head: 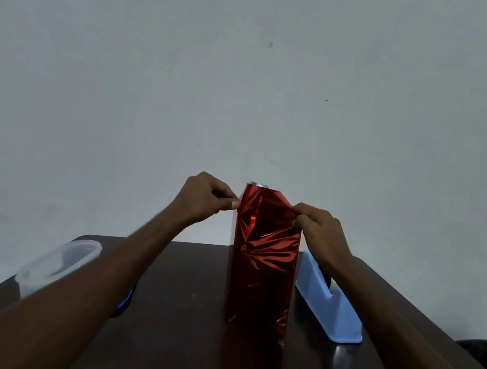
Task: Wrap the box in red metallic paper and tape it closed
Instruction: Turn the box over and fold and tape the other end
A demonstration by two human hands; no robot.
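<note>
A tall box stands upright on the dark table [187, 320], covered all round in red metallic paper [263, 261]. Only a sliver of the box's silvery top [257, 184] shows above the paper. My left hand [201, 198] pinches the paper's upper left edge between thumb and fingers. My right hand [319, 232] pinches the upper right edge, where the paper is creased inward. A light blue tape dispenser [328, 305] sits just right of the box, under my right forearm.
A clear plastic container [57, 266] stands at the table's left edge, partly behind my left forearm. A small blue object [126, 301] peeks out under that arm. A dark shape [484, 353] lies off the table's right edge. A plain grey wall is behind.
</note>
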